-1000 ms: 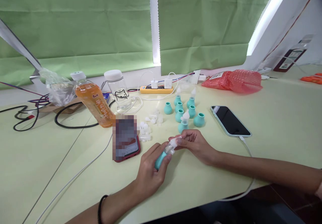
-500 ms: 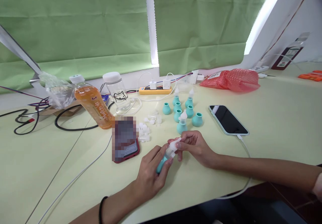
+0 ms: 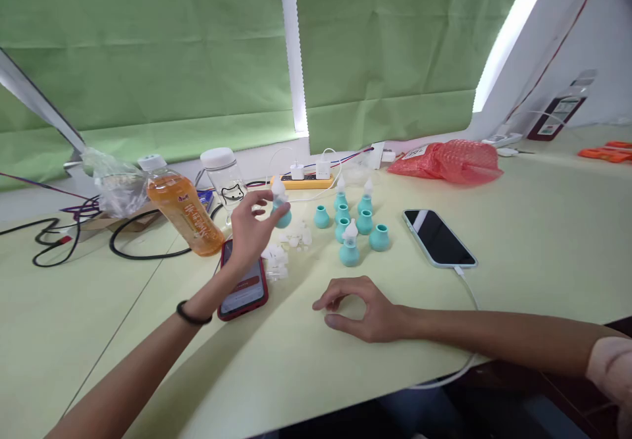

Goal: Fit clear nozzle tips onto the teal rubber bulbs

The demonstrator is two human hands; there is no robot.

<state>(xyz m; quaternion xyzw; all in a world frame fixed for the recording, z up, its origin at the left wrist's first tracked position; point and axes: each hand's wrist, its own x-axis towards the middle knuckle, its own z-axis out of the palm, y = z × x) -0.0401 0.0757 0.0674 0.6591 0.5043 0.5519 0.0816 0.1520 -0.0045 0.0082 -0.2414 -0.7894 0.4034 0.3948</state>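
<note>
My left hand [image 3: 249, 227] is raised above the table and pinches a teal rubber bulb with a clear tip [image 3: 281, 208], holding it upright over a heap of small clear plastic tips [image 3: 289, 247]. My right hand [image 3: 363, 307] rests on the table with its fingers loosely curled apart, holding nothing. Beyond it stands a group of several teal bulbs [image 3: 353, 222]; some of them carry clear tips. A red-cased phone [image 3: 244, 281] lies under my left forearm.
An orange drink bottle [image 3: 185, 210] leans at the left beside a clear jar with a white lid [image 3: 224, 179]. A second phone [image 3: 437, 236] lies charging at the right. A yellow power strip [image 3: 302, 180], black cables [image 3: 133, 245] and a red bubble-wrap bag [image 3: 447, 160] line the back.
My left hand has lifted the assembled bulb up and away to the back left, over the loose tips. My right hand has let go of it and settled on the table.
</note>
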